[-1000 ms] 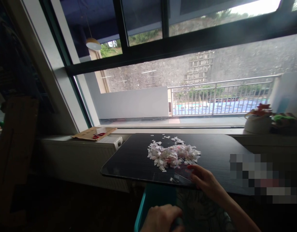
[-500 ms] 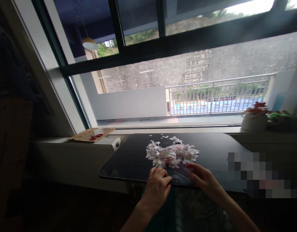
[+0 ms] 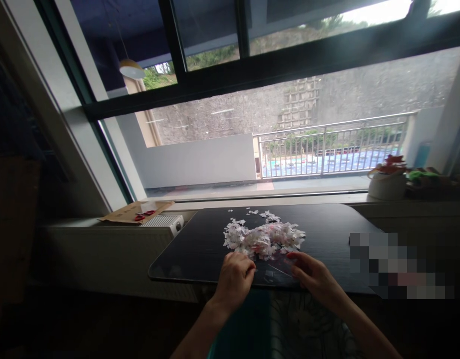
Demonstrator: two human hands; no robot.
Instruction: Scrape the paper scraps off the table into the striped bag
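Observation:
A heap of torn white paper scraps, some tinged pink, lies on the black tabletop. At the heap's near left edge is my left hand, its fingers curled closed; what they hold, if anything, is hidden. To the right, my right hand has thumb and fingers pinched at the edge of a clear plastic bag. Glossy and see-through, the bag lies at the table's front edge between both hands, its outline hard to make out. A few loose scraps are scattered behind the heap.
On the radiator ledge at left lie brown cardboard and a red-handled item, seemingly scissors. A white pot with something red on top stands on the right sill. Behind the table is a large window. A blurred-out patch covers the table's right end.
My left hand has shifted a little left and drawn its fingers closer together. My right hand stays nearly in place at the plastic. The view has moved slightly.

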